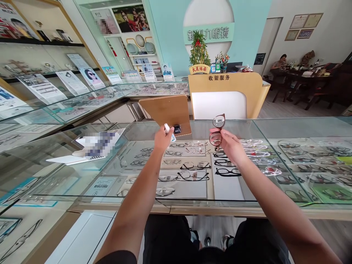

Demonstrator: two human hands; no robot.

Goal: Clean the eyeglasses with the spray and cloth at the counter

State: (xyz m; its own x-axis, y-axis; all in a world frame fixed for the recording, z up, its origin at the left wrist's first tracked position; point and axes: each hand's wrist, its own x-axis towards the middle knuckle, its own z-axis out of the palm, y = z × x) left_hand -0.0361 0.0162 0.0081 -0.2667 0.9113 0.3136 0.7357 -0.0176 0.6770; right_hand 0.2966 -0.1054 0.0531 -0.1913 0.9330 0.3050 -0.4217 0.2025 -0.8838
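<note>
Both my arms reach out over a glass display case [192, 205]. My left hand [162, 138] is closed round a small white bottle [167, 128], whose lower end with a blue mark shows beside my fingers. A dark object [177, 128] lies just beyond it, partly covered by the hand. My right hand [230, 143] pinches a pair of brown-framed eyeglasses [218, 121] by the frame. They are held upright on end above the glass, one lens over the other, and a label shows on the upper lens.
Rows of eyeglasses [193, 176] lie inside the case under the glass. A brown board [165, 110] leans at the far edge. To the left an open booklet [99, 145] rests on the glass. A cashier counter [228, 82] stands beyond, and a person [280, 63] sits far right.
</note>
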